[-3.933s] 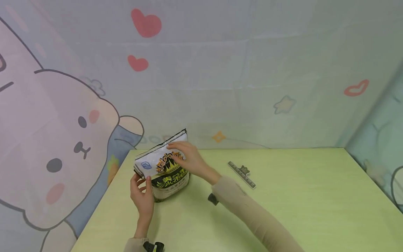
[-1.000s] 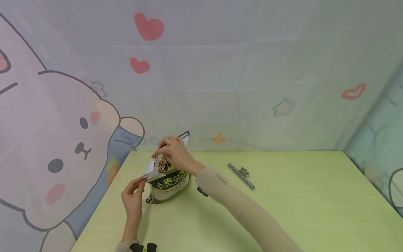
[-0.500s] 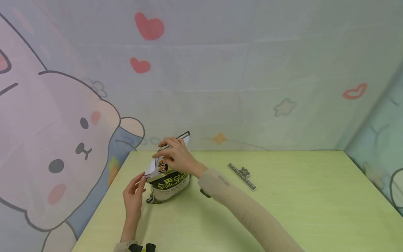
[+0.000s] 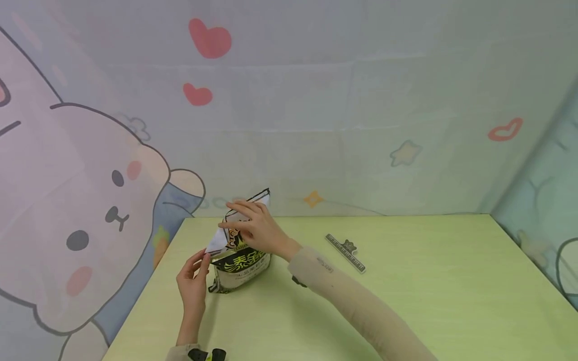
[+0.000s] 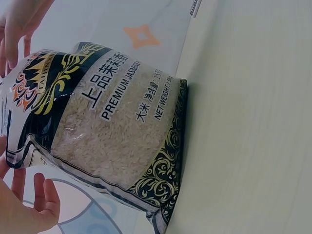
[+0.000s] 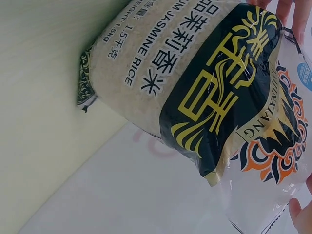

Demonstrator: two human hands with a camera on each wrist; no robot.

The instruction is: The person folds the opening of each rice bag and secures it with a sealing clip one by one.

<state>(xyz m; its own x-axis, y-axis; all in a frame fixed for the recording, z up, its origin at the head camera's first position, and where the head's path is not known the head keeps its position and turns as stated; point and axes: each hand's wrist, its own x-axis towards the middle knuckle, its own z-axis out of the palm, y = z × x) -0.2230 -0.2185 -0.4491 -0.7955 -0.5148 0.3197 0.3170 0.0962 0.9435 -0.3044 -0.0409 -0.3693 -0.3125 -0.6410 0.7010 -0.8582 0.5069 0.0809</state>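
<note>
A clear-fronted bag of jasmine rice stands on the left part of the table, its white upper part bent and its top left corner folded. With thumb and fingertips, my left hand pinches that corner. My right hand lies across the upper front, fingers fairly straight, index tip at the fold; it hides part of the printed emblem. In the left wrist view the rice bag shows its grains and patterned base. The right wrist view gives the bag's dark label and the right thumb by the upper edge.
A long flat clip with ruler-like marks and a bear-shaped tab lies on the pale green table, right of the bag. A printed cloth hangs behind the table's back edge.
Since the oldest frame, the bag's top left corner has become folded, with the left hand moved slightly left and the right hand shifted left. Over the last half second, the hands have barely moved.
</note>
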